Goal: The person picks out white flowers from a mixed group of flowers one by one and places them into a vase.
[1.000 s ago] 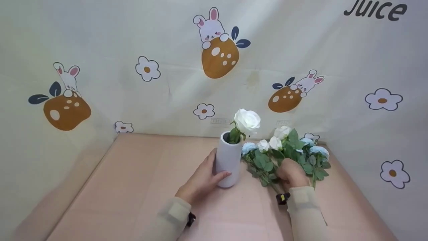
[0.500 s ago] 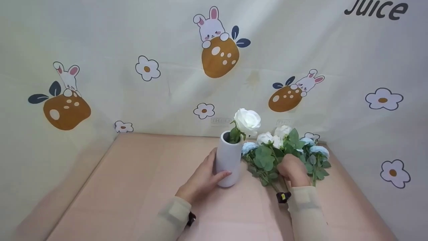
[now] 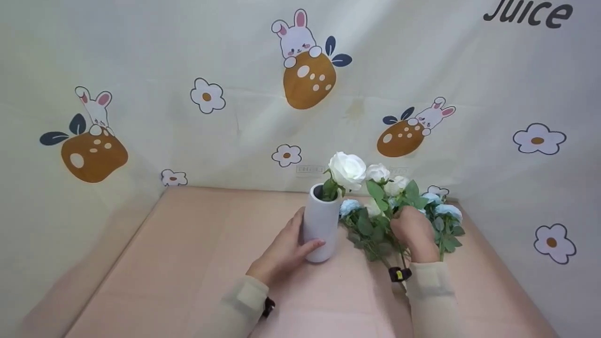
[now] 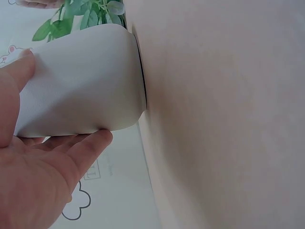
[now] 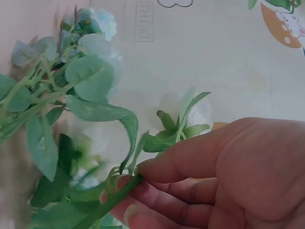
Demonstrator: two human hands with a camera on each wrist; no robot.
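My left hand (image 3: 286,249) grips the lower side of a white vase (image 3: 320,230), its thumb across the front. One white rose (image 3: 347,170) leans rightward out of the vase mouth. To the right, my right hand (image 3: 415,234) pinches the green stem (image 5: 116,198) of another white rose (image 3: 377,172) between thumb and fingers, as the right wrist view shows. That bloom stands raised above the pile, at about the height of the vase rim. In the left wrist view, the vase (image 4: 90,81) lies between thumb and fingers, its base close to the tabletop.
Blue flowers (image 3: 448,213), a white rose (image 3: 396,185) and green leaves (image 3: 368,227) lie heaped right of the vase, under and around my right hand. A pink tabletop (image 3: 197,249) reaches back to a pale printed curtain (image 3: 225,136).
The white rose in my right hand has risen out of the pile, its bloom now beside the one in the vase. My right hand has moved slightly upward; the left hand and vase stay put.
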